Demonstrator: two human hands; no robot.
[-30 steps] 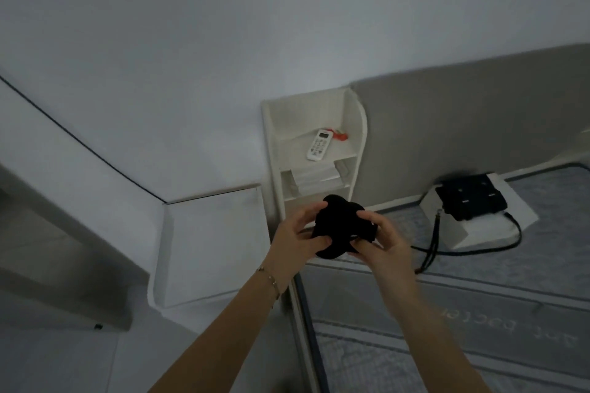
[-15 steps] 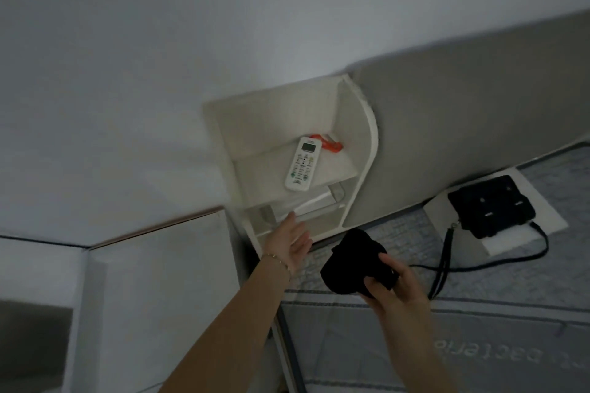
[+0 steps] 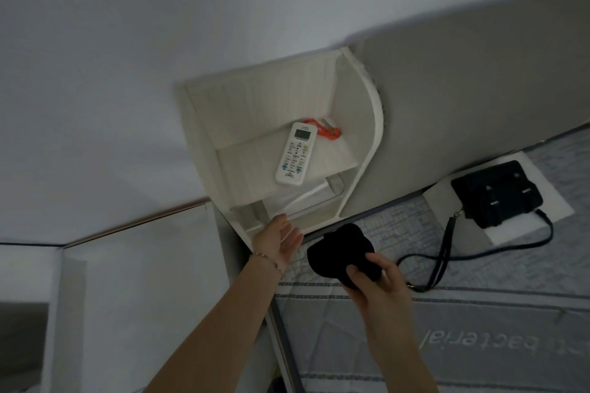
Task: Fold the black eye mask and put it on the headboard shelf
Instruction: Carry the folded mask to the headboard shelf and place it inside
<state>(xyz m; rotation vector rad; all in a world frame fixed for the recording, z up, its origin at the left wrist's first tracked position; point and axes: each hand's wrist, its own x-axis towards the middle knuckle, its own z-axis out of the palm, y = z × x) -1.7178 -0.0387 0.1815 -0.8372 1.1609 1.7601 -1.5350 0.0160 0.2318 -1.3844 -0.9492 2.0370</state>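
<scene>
The black eye mask (image 3: 340,250) is folded into a compact bundle, held in my right hand (image 3: 376,281) just above the mattress, below and right of the shelf unit. My left hand (image 3: 279,241) is empty, palm up with fingers spread, at the lower front edge of the white headboard shelf (image 3: 242,166). The shelf's upper level carries a white remote (image 3: 295,153) and an orange item (image 3: 327,132). Its lower level holds a white, partly hidden object (image 3: 297,199).
A grey padded headboard (image 3: 463,99) runs to the right. On the grey mattress (image 3: 479,313) lies a black bag (image 3: 496,195) on a white sheet, its strap (image 3: 447,252) trailing near my right hand. A white cabinet (image 3: 143,281) stands at the left.
My left hand let go of the mask and moved to the shelf's lower edge. My right hand kept the folded mask. The view has closed in on the shelf.
</scene>
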